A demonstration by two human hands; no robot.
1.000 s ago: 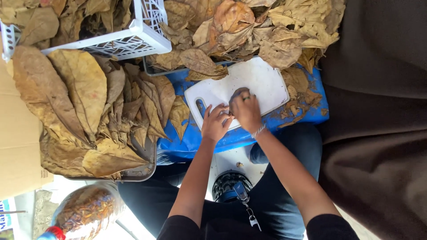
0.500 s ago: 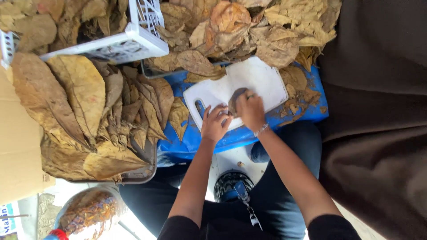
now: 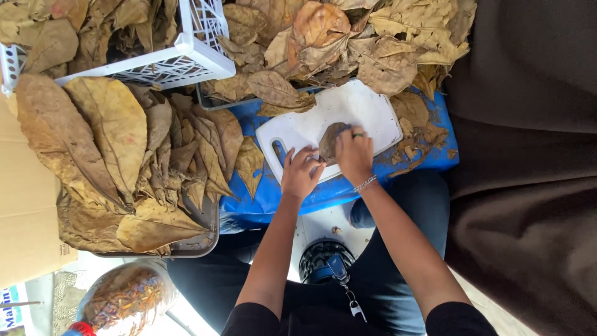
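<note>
Dry brown leaf [image 3: 331, 138] lies on the white cutting board [image 3: 367, 109], pinned under both hands. Right hand [image 3: 354, 155] presses flat on it, fingers together; left hand [image 3: 301, 173] curled, pinching its near edge. Board rests on a blue sheet [image 3: 292, 193], a tray of stacked leaves [image 3: 124, 162] to the left.

— What is the person wearing?
— Short black sleeves, dark trousers, and bare forearms. The right hand [image 3: 353, 154] has a green ring and a thin chain bracelet at the wrist.
— And the left hand [image 3: 300, 174]?
— Bare, no jewellery.
</note>
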